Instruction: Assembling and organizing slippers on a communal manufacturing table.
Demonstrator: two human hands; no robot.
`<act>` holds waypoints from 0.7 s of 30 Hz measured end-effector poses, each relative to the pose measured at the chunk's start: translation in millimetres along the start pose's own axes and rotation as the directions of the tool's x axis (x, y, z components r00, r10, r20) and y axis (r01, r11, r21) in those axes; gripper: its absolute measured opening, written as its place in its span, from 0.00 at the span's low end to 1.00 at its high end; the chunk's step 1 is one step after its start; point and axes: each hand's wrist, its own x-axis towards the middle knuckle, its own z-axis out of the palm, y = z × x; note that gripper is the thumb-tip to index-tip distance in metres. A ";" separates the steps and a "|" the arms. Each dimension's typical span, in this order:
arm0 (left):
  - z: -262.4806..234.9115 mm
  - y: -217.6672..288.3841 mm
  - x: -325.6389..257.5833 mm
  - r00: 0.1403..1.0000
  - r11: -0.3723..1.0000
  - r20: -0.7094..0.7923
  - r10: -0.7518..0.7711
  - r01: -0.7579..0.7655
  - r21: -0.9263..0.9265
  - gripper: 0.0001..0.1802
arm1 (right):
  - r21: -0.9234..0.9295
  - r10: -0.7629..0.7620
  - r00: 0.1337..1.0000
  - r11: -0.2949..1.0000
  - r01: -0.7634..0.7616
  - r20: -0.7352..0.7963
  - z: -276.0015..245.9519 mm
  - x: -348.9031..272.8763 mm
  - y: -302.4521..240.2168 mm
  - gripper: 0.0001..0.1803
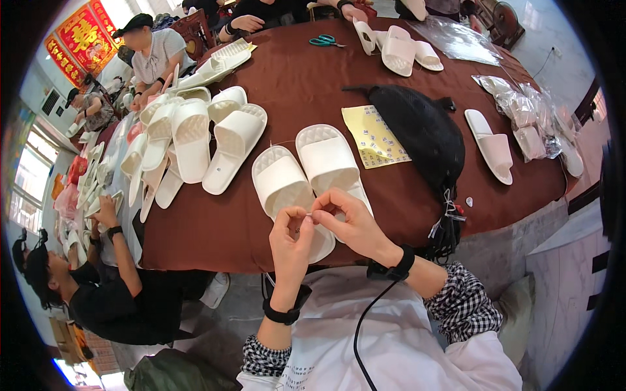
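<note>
Over the near edge of the table my left hand (290, 244) and my right hand (357, 225) meet, thumbs and forefingers pinched together at one spot. What they hold between the fingertips is too small to make out. Just beyond and partly beneath them lies a pair of white slippers: the left slipper (280, 176) and the right slipper (328, 159), both with quilted insoles. My hands cover part of their near ends. Beside the pair, on the right, lies a yellow sheet of small stickers (373, 138), its far-right edge under a black bag (420, 124).
A heap of white slippers (190, 140) covers the left of the brown tablecloth (293, 72). Teal scissors (324, 40) lie at the back. One slipper (492, 144) and clear-bagged slippers (525, 120) lie to the right. Co-workers (107, 280) sit left and across.
</note>
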 end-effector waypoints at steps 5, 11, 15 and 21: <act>-0.9 -3.5 -0.5 1.000 1.000 -0.003 0.017 -0.017 0.018 0.04 | -0.008 0.006 1.000 1.000 -0.006 0.000 -0.6 -0.8 -1.7 0.07; 0.6 0.5 -0.5 0.999 0.999 0.013 0.031 -0.031 0.012 0.03 | 0.010 0.051 0.998 0.999 -0.052 0.037 -2.2 0.1 -0.6 0.07; 1.5 1.6 -0.4 0.999 0.998 0.008 0.040 -0.040 0.049 0.03 | -0.014 0.024 0.999 1.000 -0.024 0.039 -2.6 0.0 1.0 0.07; -2.6 1.1 3.4 0.997 0.995 0.071 0.032 -0.038 0.091 0.03 | 0.086 -0.006 0.998 0.996 0.001 0.060 -6.3 2.5 -2.2 0.09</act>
